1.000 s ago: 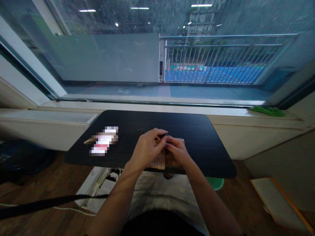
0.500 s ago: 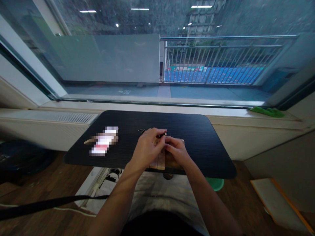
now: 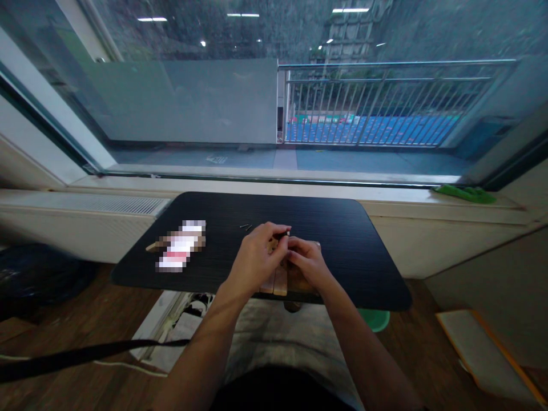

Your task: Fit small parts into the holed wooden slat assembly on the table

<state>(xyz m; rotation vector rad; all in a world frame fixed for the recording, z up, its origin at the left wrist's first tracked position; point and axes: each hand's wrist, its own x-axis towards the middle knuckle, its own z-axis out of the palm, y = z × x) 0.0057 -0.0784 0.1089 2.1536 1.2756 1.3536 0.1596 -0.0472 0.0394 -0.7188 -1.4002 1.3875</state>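
Note:
My left hand (image 3: 260,251) is closed in a pinch over the near middle of the black table (image 3: 218,228). A small dark piece (image 3: 281,234) with a pale tip shows between its thumb and fingers; its kind is too small to tell. Pressed close beside it, my right hand (image 3: 307,260) has bent fingers drawn together, hiding whatever they grip. Beneath both hands lie flat wooden pieces (image 3: 280,282), partly covered, reaching to the table's near edge. Just beyond my left hand are a few thin metal pins or screws (image 3: 246,227).
On the table's left lies a pixelated bright item (image 3: 177,248) with a wooden stick end (image 3: 150,247) beside it. A window sill (image 3: 257,185) runs behind, with a green cloth (image 3: 464,194) on its right. A green basin (image 3: 374,319) sits below the table.

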